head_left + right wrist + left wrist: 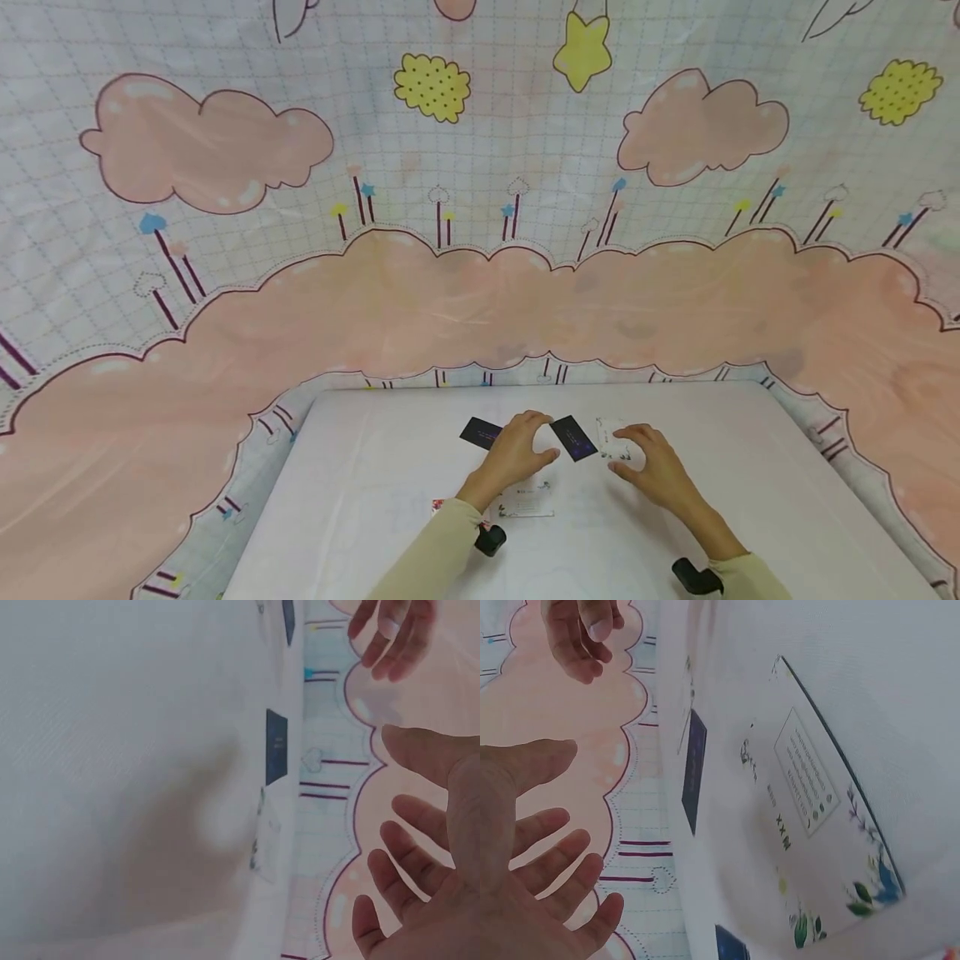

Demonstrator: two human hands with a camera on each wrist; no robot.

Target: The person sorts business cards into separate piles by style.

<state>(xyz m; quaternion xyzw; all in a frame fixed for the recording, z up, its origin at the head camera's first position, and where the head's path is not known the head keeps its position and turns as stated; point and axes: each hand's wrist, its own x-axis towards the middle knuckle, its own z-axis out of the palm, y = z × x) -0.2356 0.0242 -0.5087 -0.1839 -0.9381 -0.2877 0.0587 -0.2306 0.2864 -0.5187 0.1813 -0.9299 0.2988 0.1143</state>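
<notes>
My left hand (516,454) hovers over the table with fingers parted and nothing in them. Just below it lies a white card (527,502) with printed leaves, seen large in the left wrist view (821,817). That hand partly covers a dark card (477,431). Between the two hands is a second dark card (574,438), lying at a slant. My right hand (660,471), also holding nothing, has its thumb and fingers spread beside another white leaf-printed card (604,429), whose right part it overlaps. In the right wrist view its fingers (412,859) are apart.
The cards lie on a white-covered table (360,467). A small red-patterned item (438,505) shows partly behind the left sleeve (431,550). A cartoon-printed cloth (480,308) with pink clouds rises behind the table. Each wrist bears a black device (491,540).
</notes>
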